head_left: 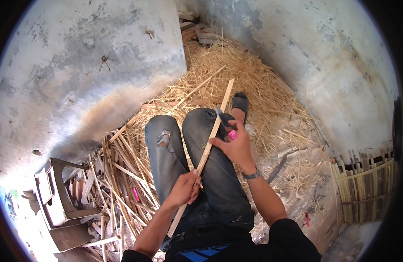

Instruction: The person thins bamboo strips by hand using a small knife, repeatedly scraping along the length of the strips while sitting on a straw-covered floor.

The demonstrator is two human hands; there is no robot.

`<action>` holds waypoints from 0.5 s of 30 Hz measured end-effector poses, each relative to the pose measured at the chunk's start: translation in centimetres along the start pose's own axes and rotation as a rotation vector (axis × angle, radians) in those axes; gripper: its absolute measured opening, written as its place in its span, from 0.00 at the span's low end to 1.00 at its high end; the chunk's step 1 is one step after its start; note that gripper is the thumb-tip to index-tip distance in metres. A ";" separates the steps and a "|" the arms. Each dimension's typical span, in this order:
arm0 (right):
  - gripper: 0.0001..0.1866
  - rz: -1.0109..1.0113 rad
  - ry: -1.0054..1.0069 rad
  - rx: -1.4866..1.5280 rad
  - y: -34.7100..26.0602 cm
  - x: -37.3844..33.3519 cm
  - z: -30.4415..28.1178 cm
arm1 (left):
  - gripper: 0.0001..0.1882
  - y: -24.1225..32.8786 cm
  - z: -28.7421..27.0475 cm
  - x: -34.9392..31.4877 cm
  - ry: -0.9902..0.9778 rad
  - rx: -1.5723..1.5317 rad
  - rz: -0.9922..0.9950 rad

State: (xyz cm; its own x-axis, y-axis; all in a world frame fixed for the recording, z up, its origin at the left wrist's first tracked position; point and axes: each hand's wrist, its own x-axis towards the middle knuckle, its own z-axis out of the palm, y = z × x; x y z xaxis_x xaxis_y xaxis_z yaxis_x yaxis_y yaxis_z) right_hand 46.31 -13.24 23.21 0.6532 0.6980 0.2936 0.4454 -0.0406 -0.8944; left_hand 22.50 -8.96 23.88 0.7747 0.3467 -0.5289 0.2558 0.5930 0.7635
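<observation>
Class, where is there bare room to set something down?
The grey surface below the upright slats, lower right, looks barest. Crowded: left of the legs, with piled wooden strips; beyond the legs, with straw; over the lap, with the held strip.

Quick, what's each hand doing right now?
Left hand: closed around the long pale strip.
Right hand: closed on a knife, its thumb against the strip.

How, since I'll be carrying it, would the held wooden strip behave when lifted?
The wooden strip is probably light, being narrow. It seems fairly stiff, running straight beyond the left hand. Its far end, past the right hand, may swing.
</observation>
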 end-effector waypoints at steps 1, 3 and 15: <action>0.38 -0.073 0.065 -0.079 1.2 0.8 0.0 | 0.26 0.0 0.0 -0.1 -0.001 0.001 -0.004; 0.36 0.034 0.101 -0.106 1.7 2.5 -0.2 | 0.26 -0.3 -0.1 -0.7 0.002 -0.016 -0.018; 0.24 -0.141 -0.484 -0.357 -5.3 -1.5 -3.7 | 0.24 -0.4 -1.6 -1.3 -0.164 -0.394 -0.153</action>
State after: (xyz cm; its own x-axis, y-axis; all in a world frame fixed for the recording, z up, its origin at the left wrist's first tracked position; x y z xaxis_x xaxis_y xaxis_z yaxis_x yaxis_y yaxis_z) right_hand 45.19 -16.72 28.75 0.2583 0.9560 0.1393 0.7396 -0.1029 -0.6651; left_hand 20.46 -8.47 23.65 0.8348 0.1324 -0.5343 0.1592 0.8711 0.4646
